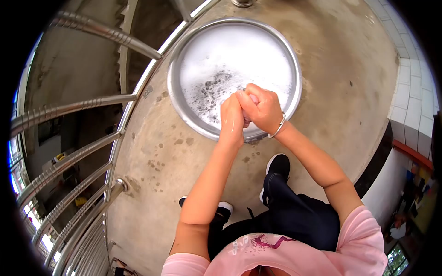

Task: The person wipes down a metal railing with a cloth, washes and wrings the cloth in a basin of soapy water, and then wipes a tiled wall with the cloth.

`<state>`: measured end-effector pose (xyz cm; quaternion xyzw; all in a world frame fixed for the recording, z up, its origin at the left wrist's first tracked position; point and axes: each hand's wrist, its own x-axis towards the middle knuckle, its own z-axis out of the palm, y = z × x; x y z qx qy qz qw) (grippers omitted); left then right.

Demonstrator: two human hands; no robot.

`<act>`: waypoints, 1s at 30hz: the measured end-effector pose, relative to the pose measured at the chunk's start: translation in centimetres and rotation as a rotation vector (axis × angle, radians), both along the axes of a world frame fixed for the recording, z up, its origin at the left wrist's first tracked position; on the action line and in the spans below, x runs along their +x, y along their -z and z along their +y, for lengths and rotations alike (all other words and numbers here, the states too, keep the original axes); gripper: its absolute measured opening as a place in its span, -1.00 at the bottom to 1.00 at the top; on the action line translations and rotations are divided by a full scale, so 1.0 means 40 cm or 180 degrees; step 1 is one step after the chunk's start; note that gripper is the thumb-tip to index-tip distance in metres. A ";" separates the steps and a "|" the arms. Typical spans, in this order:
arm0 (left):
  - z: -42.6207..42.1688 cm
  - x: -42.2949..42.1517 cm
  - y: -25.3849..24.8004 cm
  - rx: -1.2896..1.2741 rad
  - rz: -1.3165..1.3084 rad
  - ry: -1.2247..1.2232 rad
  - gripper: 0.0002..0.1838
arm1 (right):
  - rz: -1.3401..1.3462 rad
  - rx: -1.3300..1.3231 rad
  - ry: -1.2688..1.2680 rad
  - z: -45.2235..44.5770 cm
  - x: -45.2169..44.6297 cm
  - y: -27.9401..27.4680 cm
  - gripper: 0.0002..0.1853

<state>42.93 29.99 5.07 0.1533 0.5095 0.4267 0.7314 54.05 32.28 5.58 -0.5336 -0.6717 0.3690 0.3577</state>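
A round metal basin (177, 99) stands on the concrete floor, filled with white suds and a patch of larger bubbles. Over its near edge, my left hand (233, 115) and my right hand (262, 106) are pressed together, both with fingers curled closed. A little pinkish material shows between them, too small and hidden to name. Wet skin shines on both hands. A silver bangle (279, 126) circles the wrist of the hand on the right side of the view.
Metal railing (124, 115) curves along the left, close to the basin. My black shoes (278, 168) are on the floor (340, 92) below the basin. A tiled wall (412, 92) runs along the right. Part of a metal object (242, 2) shows at the top.
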 end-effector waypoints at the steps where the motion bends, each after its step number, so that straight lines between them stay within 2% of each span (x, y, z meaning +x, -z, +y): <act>1: 0.005 -0.010 -0.007 0.0002 0.0029 -0.0061 -0.75 | 0.0029 0.0002 -0.0061 0.003 0.009 -0.007 -0.72; 3: 0.023 -0.042 -0.018 -0.0849 0.0055 0.0455 -0.72 | -0.0736 -0.0550 -0.0638 0.025 0.034 -0.024 -0.80; 4: 0.019 -0.093 0.005 -0.0668 -0.0072 0.0837 -0.64 | -0.0097 -0.0996 -0.0972 0.030 0.055 -0.016 -0.76; 5: 0.019 -0.129 -0.022 -0.0658 -0.0034 0.0744 -0.64 | 0.0533 -0.1437 -0.1295 0.040 0.071 -0.009 -0.68; 6: 0.022 -0.162 -0.065 -0.0418 0.0062 0.0920 -0.58 | 0.0551 -0.1417 -0.1382 0.049 0.069 -0.038 -0.68; 8: 0.019 -0.230 -0.119 -0.0035 0.0159 0.1337 -0.46 | 0.1103 -0.2378 -0.1831 0.060 0.052 -0.127 -0.55; 9: 0.006 -0.260 -0.130 -0.0014 0.0178 0.1289 -0.46 | 0.1092 -0.2359 -0.1884 0.067 0.036 -0.136 -0.55; 11: -0.031 -0.308 -0.148 0.0957 0.0518 0.1955 -0.47 | 0.0880 -0.2597 -0.1832 0.080 -0.003 -0.154 -0.51; 12: -0.045 -0.321 -0.152 0.1038 0.0572 0.1686 -0.54 | 0.0709 -0.3017 -0.1681 0.088 -0.025 -0.172 -0.48; 13: -0.054 -0.339 -0.144 0.1083 0.0551 0.1732 -0.54 | 0.0703 -0.2980 -0.1623 0.088 -0.046 -0.182 -0.48; 15: -0.051 -0.368 -0.132 0.0490 0.0398 0.1144 -0.61 | -0.0851 -0.1563 -0.1376 0.081 -0.074 -0.210 -0.46; 16: -0.050 -0.369 -0.159 0.0403 0.0333 0.0768 -0.65 | -0.1313 -0.1281 -0.1522 0.080 -0.081 -0.246 -0.46; 17: -0.047 -0.372 -0.164 0.0504 0.0273 0.0950 -0.65 | -0.1346 -0.1251 -0.1308 0.066 -0.087 -0.280 -0.46; 19: -0.050 -0.380 -0.157 0.1103 0.1126 0.0472 -0.69 | -0.1268 -0.1205 -0.1480 0.031 -0.106 -0.333 -0.42; 20: -0.052 -0.383 -0.157 0.1457 0.1448 0.0547 -0.71 | -0.0814 -0.1642 -0.1334 0.010 -0.118 -0.343 -0.37; 21: -0.057 -0.385 -0.171 0.1501 0.1397 0.0596 -0.71 | -0.0385 -0.2062 -0.1284 -0.006 -0.128 -0.338 -0.37; 24: -0.068 -0.389 -0.184 0.2895 0.2315 0.0930 -0.78 | 0.0603 -0.2786 -0.1363 -0.007 -0.198 -0.314 -0.39; 25: -0.073 -0.386 -0.177 0.2903 0.2286 0.0910 -0.78 | 0.0926 -0.3073 -0.1282 -0.001 -0.230 -0.316 -0.40; 26: -0.081 -0.384 -0.171 0.2805 0.2145 0.0874 -0.78 | 0.1217 -0.3132 -0.1126 0.002 -0.252 -0.334 -0.50; 28: -0.083 -0.395 -0.161 0.2497 0.2013 0.1030 -0.78 | 0.1170 -0.3043 -0.1248 0.053 -0.238 -0.268 -0.56; 30: -0.090 -0.417 -0.159 0.2702 0.2117 0.0893 -0.76 | 0.1430 -0.2960 -0.1166 0.080 -0.216 -0.227 -0.68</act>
